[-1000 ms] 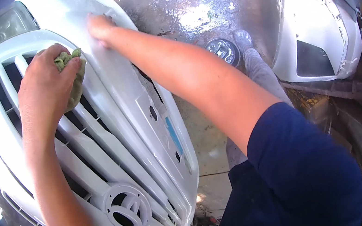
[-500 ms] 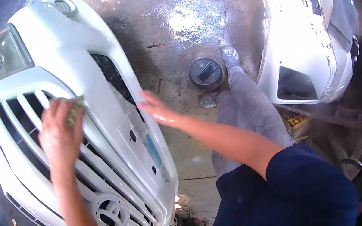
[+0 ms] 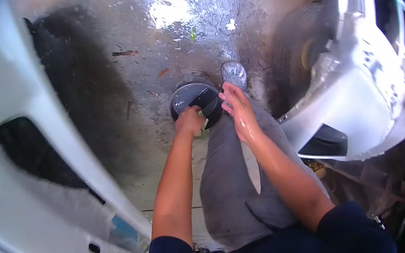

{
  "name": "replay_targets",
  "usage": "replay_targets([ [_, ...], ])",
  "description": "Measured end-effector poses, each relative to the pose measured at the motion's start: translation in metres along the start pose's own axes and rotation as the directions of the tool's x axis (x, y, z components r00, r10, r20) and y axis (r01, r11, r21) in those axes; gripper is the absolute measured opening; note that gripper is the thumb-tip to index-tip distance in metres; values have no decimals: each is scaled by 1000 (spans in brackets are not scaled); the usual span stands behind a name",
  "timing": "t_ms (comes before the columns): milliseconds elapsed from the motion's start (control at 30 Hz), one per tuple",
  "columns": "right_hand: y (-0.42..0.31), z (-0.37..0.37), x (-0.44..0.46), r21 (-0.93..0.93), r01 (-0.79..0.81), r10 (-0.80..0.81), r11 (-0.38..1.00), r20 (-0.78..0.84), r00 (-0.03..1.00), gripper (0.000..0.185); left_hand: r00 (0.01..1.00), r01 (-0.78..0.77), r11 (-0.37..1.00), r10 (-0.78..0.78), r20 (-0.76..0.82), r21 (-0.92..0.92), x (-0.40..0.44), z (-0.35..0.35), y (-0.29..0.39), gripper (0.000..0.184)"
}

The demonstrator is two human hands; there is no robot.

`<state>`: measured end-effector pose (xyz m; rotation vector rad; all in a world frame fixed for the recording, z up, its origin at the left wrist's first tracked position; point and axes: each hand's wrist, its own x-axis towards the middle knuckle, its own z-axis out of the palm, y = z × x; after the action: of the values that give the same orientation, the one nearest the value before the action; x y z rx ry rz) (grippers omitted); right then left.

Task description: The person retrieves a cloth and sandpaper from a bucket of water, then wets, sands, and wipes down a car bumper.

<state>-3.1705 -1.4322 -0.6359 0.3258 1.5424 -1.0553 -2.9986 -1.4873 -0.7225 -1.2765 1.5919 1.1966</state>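
Note:
A round dark bucket of water stands on the floor, with a dark rectangular object in it. At the bucket's near rim my left hand is closed on a green cloth. My right hand is beside the bucket's right edge, wet, its fingers extended and holding nothing. The white car front fills the left side, with a dark opening and a blue patch on its bumper.
Another white vehicle body part stands on the right. The concrete floor is wet and shiny, with a brown scrap on it. My shoe is just right of the bucket.
Both hands have left the white car front and come to the bucket; the left one brought the green cloth along. The view has turned toward the floor and right.

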Motion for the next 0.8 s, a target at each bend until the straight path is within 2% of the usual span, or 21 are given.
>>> replay_targets([
  [67, 16, -10, 25, -24, -50, 51, 998, 10, 999, 54, 993, 117, 992, -117, 3, 42, 63, 27, 1, 44],
  [100, 18, -8, 34, -6, -138, 138, 990, -35, 990, 54, 977, 131, 987, -113, -181, 89, 92, 53, -7, 44],
  [200, 27, -1, 39, 16, -191, 191, 981, -11, 981, 55, 971, 162, 957, -111, -213, 240, 163, 100, -34, 45],
  [233, 31, 0, 41, -26, -173, 173, 985, 13, 985, 56, 987, 158, 962, -150, -54, 223, 173, 98, -37, 43],
  [333, 36, 1, 30, -103, -140, 145, 985, 46, 988, 60, 994, 79, 984, -90, 68, 159, 181, 104, -66, 46],
  [400, 28, -1, 36, -110, -122, 129, 986, 57, 990, 60, 997, 74, 992, -75, 5, 104, 128, 69, -54, 49],
  [467, 32, -6, 38, -76, -64, 66, 995, 23, 998, 58, 994, 89, 995, -92, -63, -56, 58, 30, -43, 50],
  [500, 36, -8, 35, -100, -16, 20, 995, 30, 999, 56, 998, 26, 967, -41, -52, -253, 30, 21, -54, 47],
  [533, 38, -4, 33, -121, 38, -34, 992, 37, 999, 55, 995, -6, 935, -29, -92, -355, -24, -15, -38, 45],
  [600, 32, 17, 7, -155, 16, -14, 988, 14, 1000, 54, 961, -170, 898, 60, -270, -406, -115, -60, -29, 50],
  [667, 16, 68, -38, -50, -42, 41, 998, -22, 999, 52, 917, -259, 857, 73, -391, -445, -210, -116, -5, 56],
  [700, 16, 97, -51, 9, 42, -42, 999, 15, 999, 44, 898, -306, 824, 84, -432, -476, -249, -139, 6, 60],
  [733, 18, 127, -61, 150, 46, -58, 988, 76, 995, 37, 879, -353, 786, 93, -467, -507, -286, -161, 16, 63],
  [767, 45, 150, -35, 366, -123, -7, 922, 335, 942, 33, 840, -381, 798, 87, -536, -467, -327, -185, 31, 69],
  [800, -13, 198, -110, 567, -177, -39, 805, 348, 937, 38, 796, -405, 810, 84, -599, -425, -365, -208, 45, 75],
])
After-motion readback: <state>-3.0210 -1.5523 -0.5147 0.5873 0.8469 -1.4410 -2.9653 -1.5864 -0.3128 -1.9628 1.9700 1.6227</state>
